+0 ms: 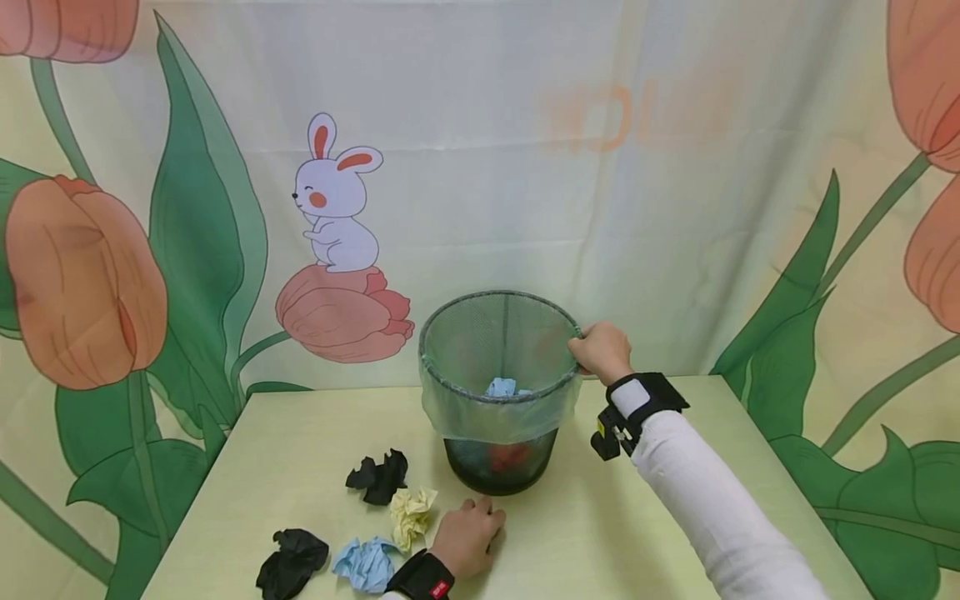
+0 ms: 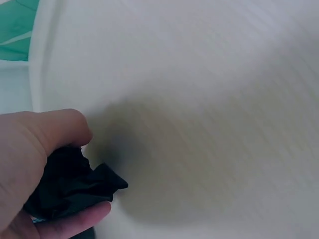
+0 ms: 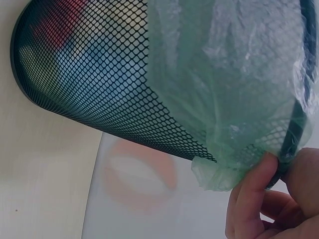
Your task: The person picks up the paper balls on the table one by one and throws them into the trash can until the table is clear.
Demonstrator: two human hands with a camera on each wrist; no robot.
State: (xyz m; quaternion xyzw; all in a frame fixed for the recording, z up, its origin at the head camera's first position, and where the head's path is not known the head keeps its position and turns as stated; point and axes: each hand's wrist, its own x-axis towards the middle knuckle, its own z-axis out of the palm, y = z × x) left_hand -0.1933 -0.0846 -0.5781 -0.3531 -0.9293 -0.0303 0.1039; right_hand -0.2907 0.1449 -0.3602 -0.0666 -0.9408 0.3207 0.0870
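Note:
My right hand (image 1: 603,350) pinches the rim of a black mesh wastebasket (image 1: 501,467) at its right side, thumb and fingers over the edge. A pale green plastic liner (image 3: 214,74) folds down over the outside of that rim. My left hand (image 1: 468,537) is low over the table just in front of the basket. In the left wrist view its thumb and fingers hold a crumpled piece of black paper (image 2: 75,184), which the hand hides in the head view. Inside the basket lies crumpled blue paper (image 1: 501,387), and something red shows through the mesh.
Left of my left hand, a yellow paper ball (image 1: 411,517) and a light blue one (image 1: 365,564) lie on the table (image 1: 637,517). Two black paper balls, one farther back (image 1: 378,477) and one nearer (image 1: 291,564), lie there too. A printed curtain (image 1: 480,208) hangs behind.

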